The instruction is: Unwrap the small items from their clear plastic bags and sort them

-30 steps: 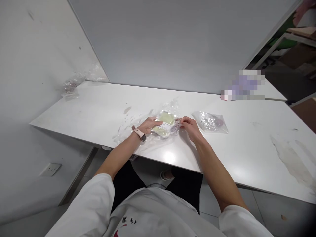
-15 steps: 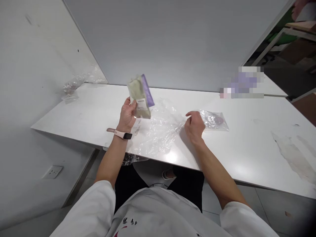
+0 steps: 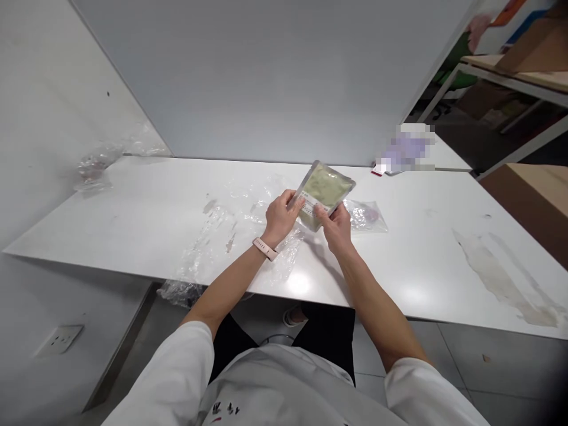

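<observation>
A flat green pouch (image 3: 327,186) with a pale printed label is held tilted above the table between both hands. My left hand (image 3: 281,218) grips its left edge with the thumb on the front. My right hand (image 3: 337,228) is closed on its lower right edge, thumb also on the front. Just behind my right hand lies a clear plastic bag (image 3: 367,217) with something pinkish in it. Crumpled clear plastic film (image 3: 213,242) spreads over the table under and left of my left arm. The purple packet seen earlier is not visible; the pouch may hide it.
The white table (image 3: 146,213) ends at a grey panel (image 3: 275,77) at the back. More clear plastic (image 3: 95,168) sits at the left wall. A blurred purple item (image 3: 404,151) lies at the back right. Beyond the right end stands a cardboard box (image 3: 532,201).
My left hand has brought the green pouch rightward, and my right hand has come up and taken hold of it too. The purple packet has gone from sight. The view has turned right.
</observation>
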Available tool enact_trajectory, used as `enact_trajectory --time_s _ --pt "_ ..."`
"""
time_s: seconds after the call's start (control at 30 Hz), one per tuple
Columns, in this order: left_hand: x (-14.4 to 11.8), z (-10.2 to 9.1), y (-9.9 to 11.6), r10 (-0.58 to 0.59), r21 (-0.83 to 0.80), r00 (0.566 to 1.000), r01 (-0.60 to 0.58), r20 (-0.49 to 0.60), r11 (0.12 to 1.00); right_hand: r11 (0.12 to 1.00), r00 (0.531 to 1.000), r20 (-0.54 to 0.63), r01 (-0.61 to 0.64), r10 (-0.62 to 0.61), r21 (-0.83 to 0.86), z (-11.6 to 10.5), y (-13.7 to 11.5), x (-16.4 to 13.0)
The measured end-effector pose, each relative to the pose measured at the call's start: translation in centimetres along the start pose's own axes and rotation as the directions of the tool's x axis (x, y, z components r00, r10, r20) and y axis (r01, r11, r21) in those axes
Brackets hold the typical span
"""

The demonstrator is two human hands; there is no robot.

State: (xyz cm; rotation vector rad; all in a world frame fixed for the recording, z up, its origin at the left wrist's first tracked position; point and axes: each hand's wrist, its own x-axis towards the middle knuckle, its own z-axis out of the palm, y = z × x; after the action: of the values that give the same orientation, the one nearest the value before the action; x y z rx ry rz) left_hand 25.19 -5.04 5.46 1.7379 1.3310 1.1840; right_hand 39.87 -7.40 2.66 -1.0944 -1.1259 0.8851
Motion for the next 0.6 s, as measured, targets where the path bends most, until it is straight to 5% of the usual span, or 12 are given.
enact_trajectory --time_s 0.1,0.2,0.27,0.33,0.43,0.6 --pt "0.4 0.2 -2.1 0.063 0.290 0.996 -0.078 0.058 0.954 0.974 0.929 -0.310 0.158 -0.201 -0.161 -3.2 -0.3 2.3" --pt "0.7 -0.1 -4.9 -0.049 0.509 0.975 -0.071 0.219 0.858 0.922 0.741 -0.569 0.178 -0.356 -0.345 -9.1 0.9 6.3" --pt "1.0 -0.4 -6.4 -0.137 0.609 0.945 -0.076 0.296 0.790 0.932 0.653 -0.689 0.076 -0.314 -0.353 -13.8 2.6 8.9" --pt "1.3 -0.6 -7.2 -0.158 0.674 0.933 -0.111 0.324 0.730 0.924 0.590 -0.783 -0.155 -0.196 -0.348 -18.1 4.3 11.1" --pt "1.6 -0.7 -7.5 -0.142 0.721 0.936 -0.146 0.322 0.677 0.822 0.475 -0.877 -0.471 -0.069 -0.320 -22.5 6.3 13.6" --pt "1.5 -0.6 -7.8 -0.068 0.739 0.954 -0.179 0.292 0.649 0.789 0.422 -0.903 -0.528 -0.079 -0.316 -25.5 7.7 19.0"
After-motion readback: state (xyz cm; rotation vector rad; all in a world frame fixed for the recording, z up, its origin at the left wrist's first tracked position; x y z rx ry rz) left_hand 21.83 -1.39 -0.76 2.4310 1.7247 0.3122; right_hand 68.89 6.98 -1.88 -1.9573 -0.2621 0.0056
